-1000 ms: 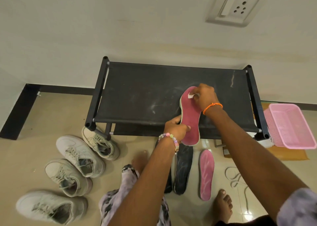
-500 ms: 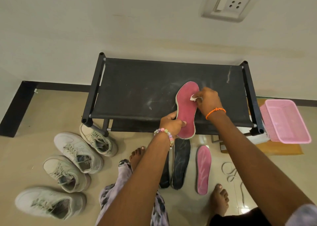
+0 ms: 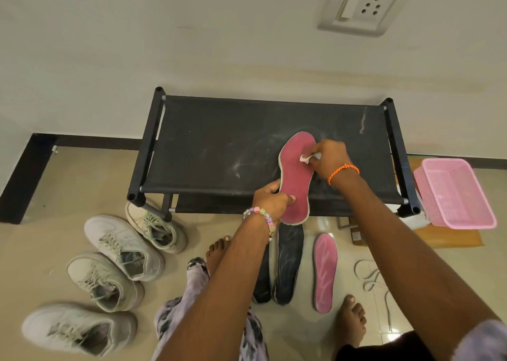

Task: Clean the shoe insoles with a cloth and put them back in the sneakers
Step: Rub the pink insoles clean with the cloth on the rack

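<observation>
Left hand pinches the heel end of a pink insole, thumb on its fuzzy top face, holding it over the front edge of the black fabric shoe rack. Right hand curls around a small crumpled white cloth, pressing it on the insole's forefoot; most of the cloth is hidden inside the fingers. On the tiled floor a second pink insole lies flat beside two dark insoles, one partly covered by the left forearm. Four pale laced sneakers sit by the rack's front left corner.
</observation>
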